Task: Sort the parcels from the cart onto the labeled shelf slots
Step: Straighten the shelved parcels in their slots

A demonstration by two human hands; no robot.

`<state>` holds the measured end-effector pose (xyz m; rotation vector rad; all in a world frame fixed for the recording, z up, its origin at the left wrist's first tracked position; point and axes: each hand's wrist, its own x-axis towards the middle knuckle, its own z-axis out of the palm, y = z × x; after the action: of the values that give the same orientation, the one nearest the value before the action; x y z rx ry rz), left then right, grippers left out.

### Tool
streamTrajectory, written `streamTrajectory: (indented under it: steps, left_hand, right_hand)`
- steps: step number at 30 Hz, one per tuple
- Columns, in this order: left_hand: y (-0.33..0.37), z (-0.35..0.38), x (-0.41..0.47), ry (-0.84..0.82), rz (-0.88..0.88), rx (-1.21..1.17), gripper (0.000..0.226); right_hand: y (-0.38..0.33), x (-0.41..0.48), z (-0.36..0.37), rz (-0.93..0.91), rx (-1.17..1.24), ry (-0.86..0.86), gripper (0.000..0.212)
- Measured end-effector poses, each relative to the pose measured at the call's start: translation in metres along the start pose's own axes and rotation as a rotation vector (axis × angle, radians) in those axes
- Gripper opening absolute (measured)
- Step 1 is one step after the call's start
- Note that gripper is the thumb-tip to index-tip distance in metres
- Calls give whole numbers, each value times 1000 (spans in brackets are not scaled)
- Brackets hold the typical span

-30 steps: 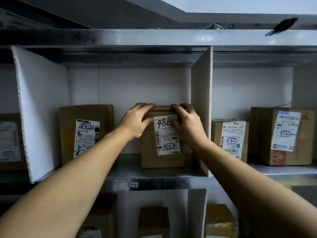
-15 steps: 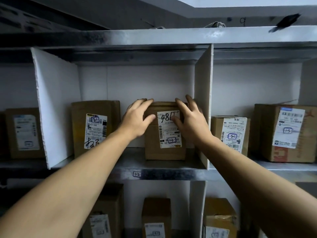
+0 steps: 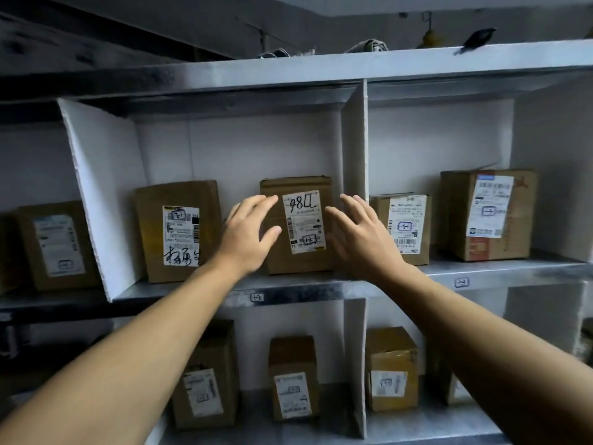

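Head view, centre frame: saw left hand (image 3: 247, 234) and right hand (image 3: 359, 236) spread, fingers straight, flanking parcel (image 3: 303, 226); touching or just clear, couldn't tell. Needed to draw both straight back, no nudging. Stood upright on shelf (image 3: 321, 285), just left of white divider (image 3: 354, 155). Looked brown, white label scrawled 98LL.

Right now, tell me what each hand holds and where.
Nothing is held: left hand and right hand are open, fingers straight, flanking the upright parcel on the shelf.

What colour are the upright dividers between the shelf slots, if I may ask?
White dividers, clearest in the head view.
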<state>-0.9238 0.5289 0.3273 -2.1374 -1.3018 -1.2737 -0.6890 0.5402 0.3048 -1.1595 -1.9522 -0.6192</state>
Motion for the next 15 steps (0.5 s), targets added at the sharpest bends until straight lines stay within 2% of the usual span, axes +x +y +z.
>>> streamTrajectory:
  steps: [8,15]
  left_hand:
    - [59,35,-13,-50,96,-98,52]
    - [125,70,22,-77,204,-102,54]
  right_hand:
    - [46,-61,-36,154,-65,-42,51]
    - [108,-64,-70,232,-77,-16,55]
